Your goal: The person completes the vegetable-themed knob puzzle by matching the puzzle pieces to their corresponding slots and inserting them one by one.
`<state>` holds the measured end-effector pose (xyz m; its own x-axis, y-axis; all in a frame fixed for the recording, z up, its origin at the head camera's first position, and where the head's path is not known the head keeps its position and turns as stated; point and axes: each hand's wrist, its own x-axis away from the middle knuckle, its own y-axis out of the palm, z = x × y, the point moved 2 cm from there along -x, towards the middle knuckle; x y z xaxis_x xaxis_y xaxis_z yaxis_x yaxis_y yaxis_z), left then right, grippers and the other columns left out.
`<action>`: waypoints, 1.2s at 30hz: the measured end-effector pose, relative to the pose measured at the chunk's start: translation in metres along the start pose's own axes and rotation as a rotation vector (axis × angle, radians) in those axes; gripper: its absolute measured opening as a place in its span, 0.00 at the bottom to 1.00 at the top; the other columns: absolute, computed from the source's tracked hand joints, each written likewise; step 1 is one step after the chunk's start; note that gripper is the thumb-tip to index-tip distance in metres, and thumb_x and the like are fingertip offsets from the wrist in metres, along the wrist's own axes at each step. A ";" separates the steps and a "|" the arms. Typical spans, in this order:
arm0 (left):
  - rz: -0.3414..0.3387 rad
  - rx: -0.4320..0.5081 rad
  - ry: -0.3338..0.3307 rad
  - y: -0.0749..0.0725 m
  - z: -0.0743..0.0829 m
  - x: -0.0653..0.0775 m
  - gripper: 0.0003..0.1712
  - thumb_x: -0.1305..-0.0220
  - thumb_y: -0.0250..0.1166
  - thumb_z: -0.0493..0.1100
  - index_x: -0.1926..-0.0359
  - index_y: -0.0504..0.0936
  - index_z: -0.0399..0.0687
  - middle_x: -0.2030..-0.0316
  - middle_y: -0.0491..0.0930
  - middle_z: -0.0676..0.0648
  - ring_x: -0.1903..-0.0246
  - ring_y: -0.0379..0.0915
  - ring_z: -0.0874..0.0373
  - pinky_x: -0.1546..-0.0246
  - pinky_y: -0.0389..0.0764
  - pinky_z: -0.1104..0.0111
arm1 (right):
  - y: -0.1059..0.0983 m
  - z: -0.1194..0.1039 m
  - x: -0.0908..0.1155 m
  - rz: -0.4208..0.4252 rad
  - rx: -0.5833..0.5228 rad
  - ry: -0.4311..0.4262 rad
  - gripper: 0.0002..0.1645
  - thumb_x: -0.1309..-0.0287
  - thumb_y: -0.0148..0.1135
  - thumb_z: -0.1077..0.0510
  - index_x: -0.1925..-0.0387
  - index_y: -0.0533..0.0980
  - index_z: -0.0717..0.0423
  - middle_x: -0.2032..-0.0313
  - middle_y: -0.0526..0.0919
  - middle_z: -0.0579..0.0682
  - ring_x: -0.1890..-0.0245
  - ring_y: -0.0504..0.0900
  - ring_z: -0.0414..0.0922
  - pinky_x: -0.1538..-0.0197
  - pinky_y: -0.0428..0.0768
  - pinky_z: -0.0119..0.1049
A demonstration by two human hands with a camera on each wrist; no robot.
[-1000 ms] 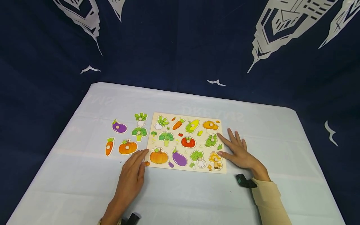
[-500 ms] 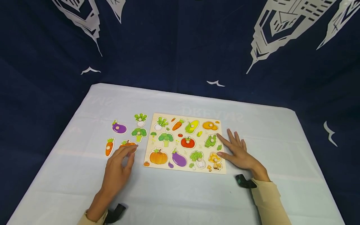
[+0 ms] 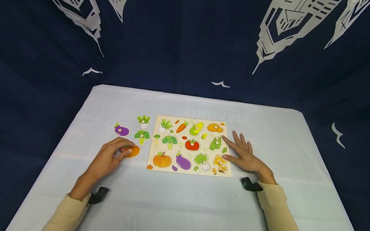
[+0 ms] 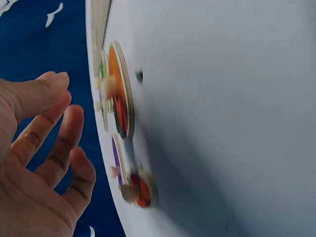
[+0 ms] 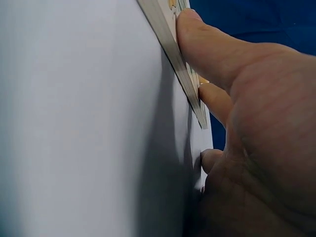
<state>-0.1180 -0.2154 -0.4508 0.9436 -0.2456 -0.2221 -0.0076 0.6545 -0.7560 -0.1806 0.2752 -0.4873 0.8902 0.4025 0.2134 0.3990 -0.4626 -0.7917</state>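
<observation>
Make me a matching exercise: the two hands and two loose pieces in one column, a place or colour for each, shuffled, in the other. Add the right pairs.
Column one
1. Left hand
2. Right hand
3. Loose broccoli
4. Loose eggplant

Column two
A. Purple
B. Fingertips on the board
C. Directly on the near side of the loose turnip
D. Fingers over the loose pumpkin

Right pairs: 1-D, 2-B, 3-C, 4-A

Passage: strip of worktop [image 3: 144, 154] between pumpkin piece [image 3: 134, 152] and board [image 3: 177, 148] | Wider: between forearms [image 3: 277, 205] | Blocking: right hand [image 3: 244, 156] at board's right edge
</observation>
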 end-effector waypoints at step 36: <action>-0.219 -0.139 0.010 -0.002 -0.011 -0.018 0.13 0.44 0.71 0.28 0.61 0.89 0.48 0.56 0.88 0.47 0.50 0.82 0.44 0.46 0.79 0.47 | -0.001 0.000 0.000 0.023 -0.003 0.014 0.49 0.38 0.64 0.39 0.21 0.54 0.40 0.20 0.31 0.59 0.23 0.22 0.64 0.30 0.26 0.71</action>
<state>-0.1386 -0.2201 -0.4526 0.9245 -0.3780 -0.0495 0.1502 0.4804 -0.8641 -0.1811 0.2751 -0.4866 0.9023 0.3805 0.2029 0.3786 -0.4740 -0.7949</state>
